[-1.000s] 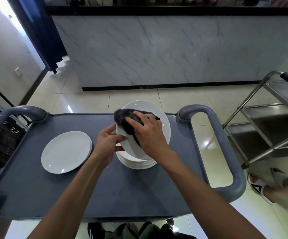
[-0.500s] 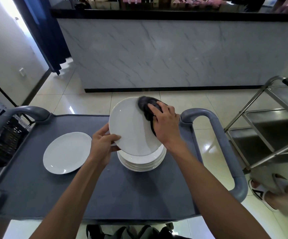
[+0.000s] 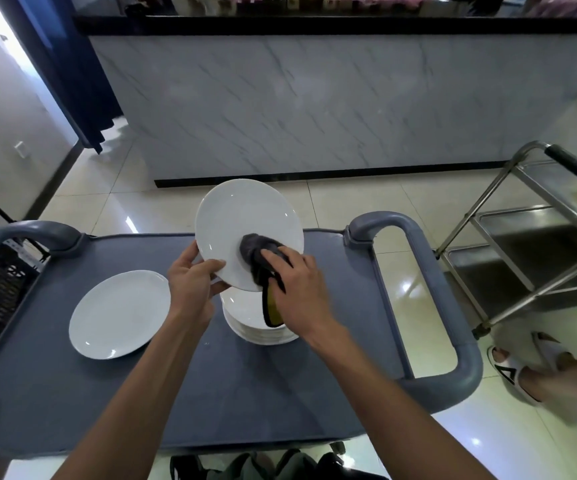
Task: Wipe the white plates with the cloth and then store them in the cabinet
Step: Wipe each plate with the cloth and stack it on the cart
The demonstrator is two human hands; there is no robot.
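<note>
Plates: one round white plate (image 3: 242,223) is tilted, gripped by the left hand (image 3: 190,282); the right hand (image 3: 297,289) rubs it with a clutched dark cloth (image 3: 257,252). One plate (image 3: 119,313) lies aside, a stack (image 3: 259,327) waits; storing is not begun.

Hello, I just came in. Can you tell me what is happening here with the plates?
A person is wiping a white plate above a grey cart. The left hand holds the tilted plate by its edge, and the right hand presses a dark cloth on its face. Under it a stack of plates stands on the cart. Another plate lies flat to the left, apart from the stack.
</note>
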